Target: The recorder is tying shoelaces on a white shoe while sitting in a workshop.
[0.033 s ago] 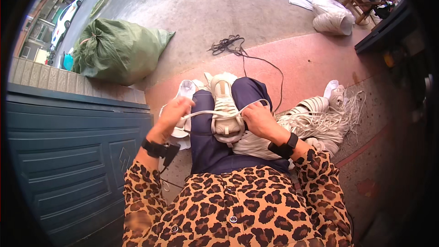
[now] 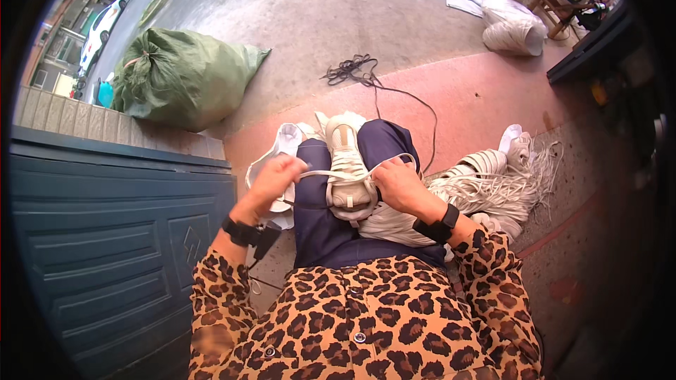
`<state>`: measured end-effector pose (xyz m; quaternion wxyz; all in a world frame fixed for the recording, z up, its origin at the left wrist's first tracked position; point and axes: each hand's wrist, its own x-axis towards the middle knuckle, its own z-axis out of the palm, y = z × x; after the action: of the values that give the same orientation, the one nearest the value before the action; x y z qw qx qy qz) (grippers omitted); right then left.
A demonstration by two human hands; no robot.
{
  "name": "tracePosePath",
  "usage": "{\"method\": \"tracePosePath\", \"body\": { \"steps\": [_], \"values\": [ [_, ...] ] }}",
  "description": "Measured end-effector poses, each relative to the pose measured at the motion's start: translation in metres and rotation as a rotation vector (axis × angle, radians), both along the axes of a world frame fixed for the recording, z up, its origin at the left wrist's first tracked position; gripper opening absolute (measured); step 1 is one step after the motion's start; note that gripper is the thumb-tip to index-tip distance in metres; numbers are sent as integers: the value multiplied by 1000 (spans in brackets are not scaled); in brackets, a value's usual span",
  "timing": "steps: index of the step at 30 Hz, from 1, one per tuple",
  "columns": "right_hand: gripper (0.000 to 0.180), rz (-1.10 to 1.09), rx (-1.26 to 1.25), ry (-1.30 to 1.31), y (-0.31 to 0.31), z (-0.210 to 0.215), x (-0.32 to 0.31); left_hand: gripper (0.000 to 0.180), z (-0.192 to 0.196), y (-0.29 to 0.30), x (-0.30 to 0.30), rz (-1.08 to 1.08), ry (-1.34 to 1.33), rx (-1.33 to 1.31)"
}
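Observation:
Between my knees sits a beige shoe [image 2: 345, 137] with pale laces threaded in rows up its front. A flat pale shoelace [image 2: 318, 173] crosses over the shoe from hand to hand. My left hand [image 2: 277, 173], left of the shoe, is closed on one end of it. On the shoe's right side my right hand [image 2: 397, 183] pinches the other lace end, and a loop of it curves above the fingers. Close by my left hand lies a white shoe piece [image 2: 287, 139], partly hidden by that hand and my knee.
A thick bundle of pale laces [image 2: 468, 197] lies at my right, beside more shoe pieces [image 2: 520, 142]. A black cord [image 2: 415, 98] trails over the floor ahead. A full green sack [image 2: 186, 81] stands front left, near a blue panelled door [image 2: 120, 239]. A person sits far right by white bundles [image 2: 510, 24].
My left hand has shifted slightly to the right, nearer the shoe, and the lace between the hands hangs a little slacker. My right hand has hardly moved.

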<state>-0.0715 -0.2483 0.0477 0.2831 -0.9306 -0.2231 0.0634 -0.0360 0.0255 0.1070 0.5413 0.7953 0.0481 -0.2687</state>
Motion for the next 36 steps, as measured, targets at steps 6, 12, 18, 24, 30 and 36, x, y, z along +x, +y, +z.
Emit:
{"method": "tracePosePath", "body": {
  "steps": [6,12,18,24,30,36],
  "values": [
    [9,168,-94,-138,9,0,4,18,-29,-13,-37,-212,-198,293],
    [10,50,-45,-157,7,6,-2,15,-38,-22,-47,-198,-603,529],
    [8,-57,-18,-158,8,8,-5,13,-46,-26,-46,-173,-473,438],
    [11,-27,-46,-173,9,6,-6,14,-47,-44,-48,-284,-707,635],
    [14,-78,-23,-208,15,21,-12,16,-27,-55,-59,-177,-803,789],
    [13,-3,-16,-218,7,6,-5,19,-41,-42,-57,-353,-934,706]
  ]
}}
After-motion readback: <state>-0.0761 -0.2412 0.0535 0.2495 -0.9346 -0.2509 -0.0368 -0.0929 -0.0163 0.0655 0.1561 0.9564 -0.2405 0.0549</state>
